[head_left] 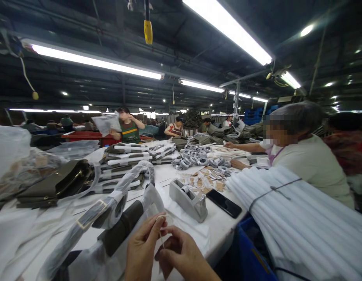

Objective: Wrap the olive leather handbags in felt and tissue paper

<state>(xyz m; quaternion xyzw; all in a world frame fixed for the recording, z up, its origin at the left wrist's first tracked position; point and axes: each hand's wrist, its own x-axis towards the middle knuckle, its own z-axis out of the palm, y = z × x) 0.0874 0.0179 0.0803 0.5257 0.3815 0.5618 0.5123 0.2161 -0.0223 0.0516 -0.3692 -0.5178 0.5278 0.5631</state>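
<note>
My left hand (143,244) pinches a thin pale string (161,238) between thumb and fingertips. Close beside it, my right hand (185,251) is closed, its fingers curled around a small brown tag (166,269) at the string's lower end; its fingers partly hide the tag. Below and left of my hands lies an olive-green bag (122,224) partly covered in white wrapping. Its long strap (63,242), wrapped in clear film with a gold-coloured buckle (91,214), curves across the table.
A grey tape dispenser (188,201) and a black phone (224,203) lie ahead of my hands. Beyond are scattered tags (208,179), wrapped straps (195,156) and stacked bags (125,156). White foam tubes (300,218) rest by a blue crate (248,249). A co-worker (309,164) reaches in from the right.
</note>
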